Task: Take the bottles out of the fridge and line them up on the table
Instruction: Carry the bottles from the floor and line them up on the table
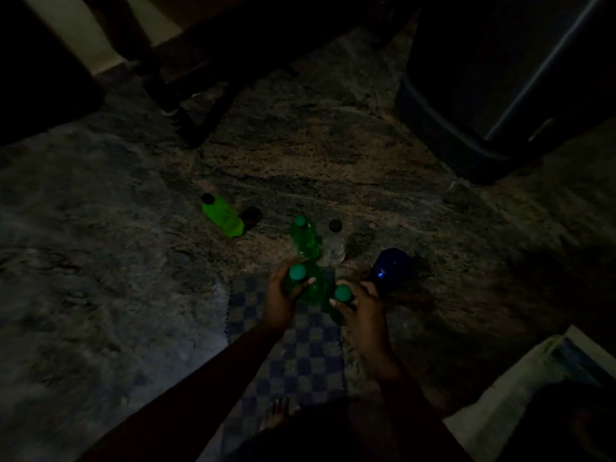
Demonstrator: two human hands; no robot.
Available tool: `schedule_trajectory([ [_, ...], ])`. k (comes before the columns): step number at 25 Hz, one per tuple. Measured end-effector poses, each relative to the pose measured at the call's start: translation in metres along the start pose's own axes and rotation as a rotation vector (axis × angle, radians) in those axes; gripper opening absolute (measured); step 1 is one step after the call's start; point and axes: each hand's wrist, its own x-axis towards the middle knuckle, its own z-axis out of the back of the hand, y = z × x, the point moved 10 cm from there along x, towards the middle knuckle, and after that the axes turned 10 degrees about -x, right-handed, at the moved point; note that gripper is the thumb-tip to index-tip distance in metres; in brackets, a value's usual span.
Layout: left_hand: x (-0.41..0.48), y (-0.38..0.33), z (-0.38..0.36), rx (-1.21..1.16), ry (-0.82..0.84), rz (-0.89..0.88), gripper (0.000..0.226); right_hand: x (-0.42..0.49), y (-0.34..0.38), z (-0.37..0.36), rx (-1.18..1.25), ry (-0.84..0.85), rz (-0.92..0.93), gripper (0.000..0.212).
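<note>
Around frame centre, a bright green bottle (222, 215), a dark green bottle (304, 236), a clear bottle (334, 243) and a blue bottle (390, 266) are set on a dimly lit speckled stone floor (333, 155). A checkered mat (301, 348) is laid below them. One teal-capped bottle (297, 272) is gripped near its neck by the left hand (280, 296). A second teal-capped bottle (343, 293) is gripped by the right hand (363, 313), with the fingers curled round it.

A speckled stone floor (333, 155) is recorded under dim light. Stood upon it are a light green bottle (224, 217), a dark green bottle (305, 238), a clear bottle (334, 243) and a blue bottle (390, 266). A checkered mat (300, 361) is laid near them.
</note>
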Motion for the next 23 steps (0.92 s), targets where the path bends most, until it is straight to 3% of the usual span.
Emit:
schedule_trajectory([
  [5,-0.104,-0.15,0.047,-0.038,-0.034,0.022,0.046,-0.094,0.135,0.107,0.093,0.011,0.14,0.04],
  [8,-0.162,-0.235,0.074,-0.194,-0.111,0.077,0.04,-0.15,0.222,0.15,0.117,0.053,0.21,0.04],
  [12,-0.228,-0.32,0.119,-0.376,-0.266,0.006,0.037,-0.206,0.323,0.193,0.169,0.064,0.333,0.038],
  [17,-0.272,-0.389,0.185,-0.439,-0.4,-0.122,0.049,-0.25,0.422,0.198,0.241,0.169,0.481,0.035],
  [23,-0.278,-0.43,0.289,-0.414,-0.48,-0.213,0.039,-0.26,0.522,0.144,0.248,0.216,0.599,0.04],
])
